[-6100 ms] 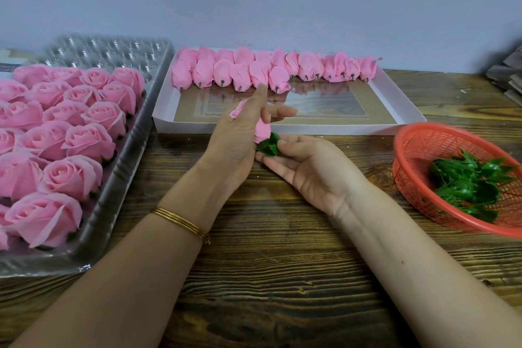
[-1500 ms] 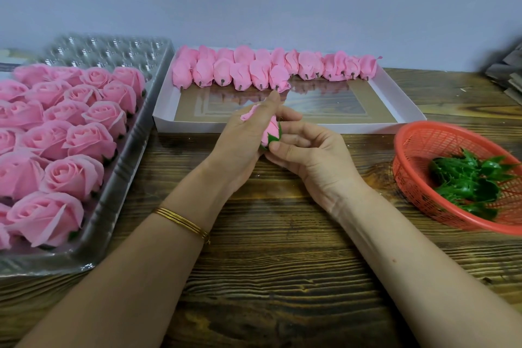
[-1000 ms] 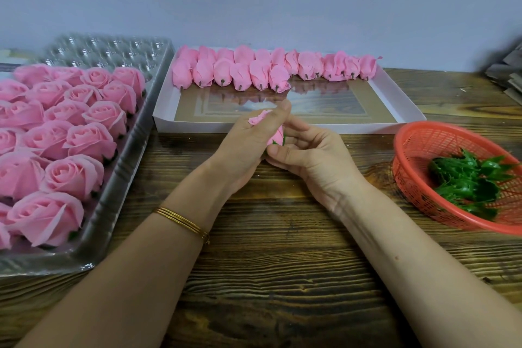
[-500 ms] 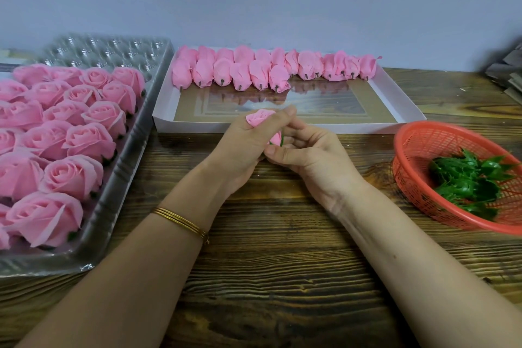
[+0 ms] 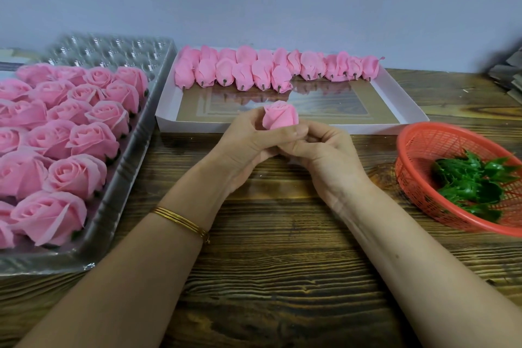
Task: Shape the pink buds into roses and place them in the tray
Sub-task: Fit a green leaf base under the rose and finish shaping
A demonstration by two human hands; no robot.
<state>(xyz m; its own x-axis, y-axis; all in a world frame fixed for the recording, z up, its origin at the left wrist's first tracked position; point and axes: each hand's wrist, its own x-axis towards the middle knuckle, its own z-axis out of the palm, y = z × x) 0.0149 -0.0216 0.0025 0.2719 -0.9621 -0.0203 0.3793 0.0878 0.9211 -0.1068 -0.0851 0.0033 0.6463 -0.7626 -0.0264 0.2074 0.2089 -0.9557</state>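
Observation:
A pink bud (image 5: pixel 280 116) stands upright between my two hands above the wooden table, its top turned toward me. My left hand (image 5: pixel 248 147) grips its lower part with thumb and fingers. My right hand (image 5: pixel 324 152) holds the base from the right with curled fingers; the base is hidden. Several shaped pink roses (image 5: pixel 70 135) fill the clear plastic tray (image 5: pixel 118 206) on the left. Several unshaped pink buds (image 5: pixel 268 70) lie in a row at the back of the white box (image 5: pixel 406 104).
A red plastic basket (image 5: pixel 418 150) with green leaf pieces (image 5: pixel 471 181) sits at the right. Stacked grey material (image 5: pixel 508 73) lies at the far right edge. A plain wall runs behind the table. Bare wood shows in front of my hands.
The bud has risen and turned upright, so more of it shows above my fingers. Both hands have closed in round its base; the green piece seen earlier is hidden.

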